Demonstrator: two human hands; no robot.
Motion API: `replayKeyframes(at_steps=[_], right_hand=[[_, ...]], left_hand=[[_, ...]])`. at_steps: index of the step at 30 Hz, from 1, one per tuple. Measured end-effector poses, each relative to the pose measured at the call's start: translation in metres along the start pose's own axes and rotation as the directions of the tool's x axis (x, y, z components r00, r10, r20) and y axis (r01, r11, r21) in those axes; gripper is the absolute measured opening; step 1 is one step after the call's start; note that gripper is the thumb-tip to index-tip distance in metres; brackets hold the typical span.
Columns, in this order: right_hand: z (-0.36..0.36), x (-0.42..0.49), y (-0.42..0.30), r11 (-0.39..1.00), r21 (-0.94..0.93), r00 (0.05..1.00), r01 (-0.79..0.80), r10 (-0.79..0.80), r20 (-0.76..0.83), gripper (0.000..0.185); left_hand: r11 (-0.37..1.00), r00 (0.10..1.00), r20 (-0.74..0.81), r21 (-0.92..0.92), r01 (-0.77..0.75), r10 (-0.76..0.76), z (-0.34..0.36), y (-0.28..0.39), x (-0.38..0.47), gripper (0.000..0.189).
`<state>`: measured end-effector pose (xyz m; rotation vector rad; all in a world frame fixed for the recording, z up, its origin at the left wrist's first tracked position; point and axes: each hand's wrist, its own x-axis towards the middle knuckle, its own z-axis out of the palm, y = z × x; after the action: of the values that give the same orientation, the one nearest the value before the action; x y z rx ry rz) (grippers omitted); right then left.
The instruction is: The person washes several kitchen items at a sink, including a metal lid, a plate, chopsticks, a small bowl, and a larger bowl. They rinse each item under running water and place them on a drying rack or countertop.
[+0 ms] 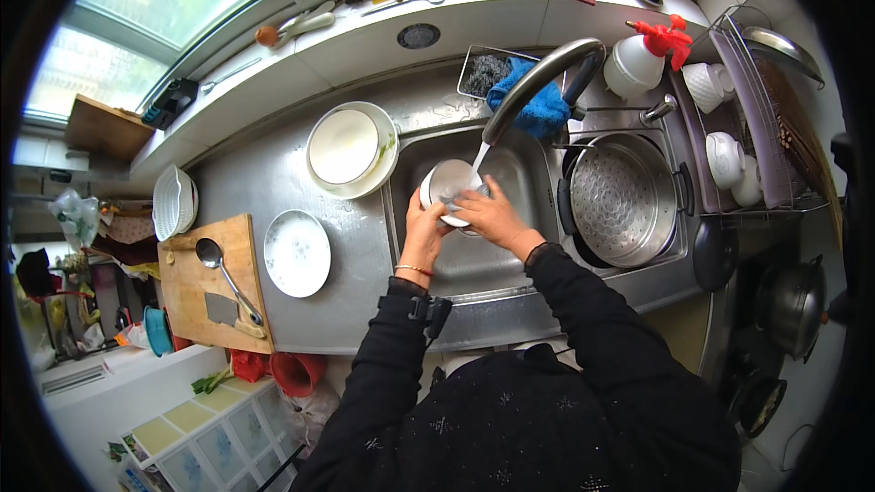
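Observation:
Over the steel sink basin (472, 266), my left hand (425, 232) grips a white bowl (452, 176), tilted with its inside towards the tap. My right hand (497, 215) touches the bowl's near right side; its fingers blur, and whether they hold anything is unclear. Water runs from the curved metal tap (540, 78) onto the bowl and fingers. Left of the basin, a smaller white bowl (343, 147) sits in a larger one (384, 174) on the steel counter. A patterned white plate (297, 253) lies nearer to me.
A steamer pot (622, 198) fills the right basin. Beyond stand a spray bottle (634, 65) and a dish rack (745, 116) with cups. Behind the tap hangs a blue cloth (530, 99). At left, a cutting board (198, 287) bears a ladle (225, 273) and a cleaver (222, 307).

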<state>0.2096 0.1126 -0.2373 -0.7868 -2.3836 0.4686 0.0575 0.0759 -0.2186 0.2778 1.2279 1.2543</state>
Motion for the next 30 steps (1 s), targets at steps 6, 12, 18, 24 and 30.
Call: replayKeyframes(at_steps=[6,12,18,24,30], right_hand=[[0.000,0.000,0.004,0.984,0.161,0.995,-0.077,0.066,0.074,0.023],[0.007,0.001,0.004,0.989,0.076,0.976,-0.128,0.112,0.189,0.019],[0.005,0.005,0.011,0.988,-0.041,0.844,-0.152,0.151,0.514,0.025],[-0.025,0.016,0.024,0.967,-0.046,0.858,-0.249,0.243,0.453,0.022],[-0.038,0.049,0.028,0.791,0.159,0.797,-0.591,0.540,0.270,0.017]], left_hand=[[0.994,0.994,0.105,-0.113,0.006,0.006,-0.004,0.003,0.004,0.079],[0.997,0.997,-0.079,-0.066,-0.028,0.022,0.000,-0.007,0.007,0.072],[0.989,0.996,-0.035,-0.133,0.072,-0.077,-0.006,-0.014,0.001,0.084],[0.971,0.992,0.032,-0.204,0.124,-0.121,-0.015,-0.007,-0.003,0.080],[0.995,0.997,-0.043,-0.077,0.062,-0.066,-0.012,-0.007,-0.011,0.087]])
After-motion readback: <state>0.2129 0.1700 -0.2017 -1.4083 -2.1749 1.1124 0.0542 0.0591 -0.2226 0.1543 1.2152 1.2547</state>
